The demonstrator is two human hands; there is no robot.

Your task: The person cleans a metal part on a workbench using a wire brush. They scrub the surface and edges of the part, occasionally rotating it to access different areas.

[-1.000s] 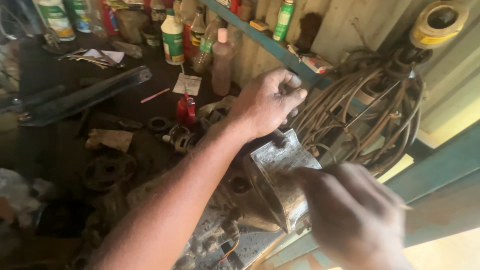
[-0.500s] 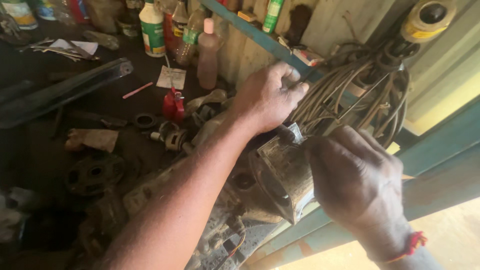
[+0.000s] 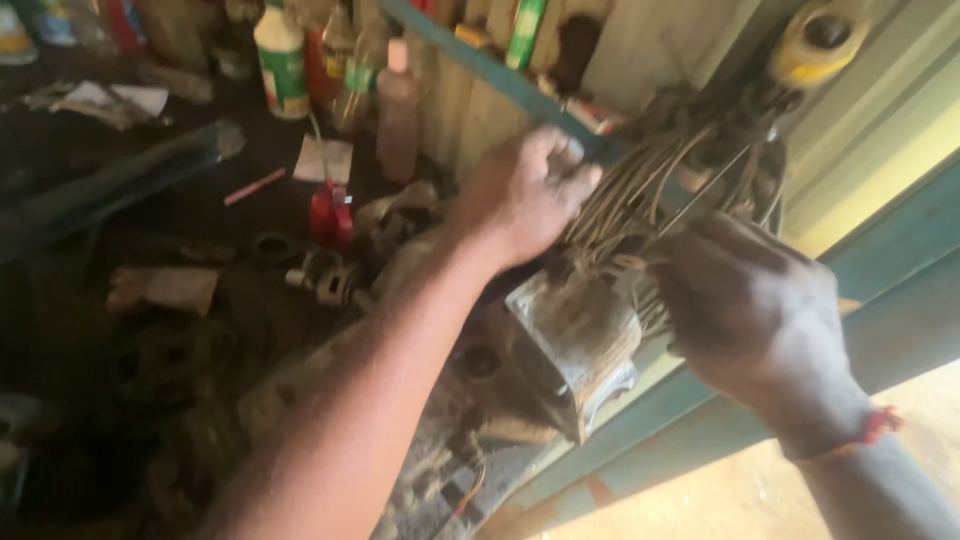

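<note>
On the messy bench, two hands work at a bunch of cables.

Left hand (image 3: 520, 195) is curled shut up on the cable bunch (image 3: 660, 170); the dirty metal part (image 3: 575, 335) sits just below it. Right hand (image 3: 755, 310) looks closed beside that part, but the blur hides its grip.

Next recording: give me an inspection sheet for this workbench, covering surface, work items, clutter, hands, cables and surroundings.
Surface: dark, grimy bench, crowded.
Work items: greasy metal housing at the bench edge, between both hands.
Clutter: bottles along the back, red can, paper slip, round metal parts.
Hands: left hand closed as a fist against the cables; right hand curled just right of the housing, fingertips hidden, frame blurred.
Cables: thick coil of cables hanging on the wall.
Surroundings: corrugated wall, teal rail, yellow tape roll.
</note>
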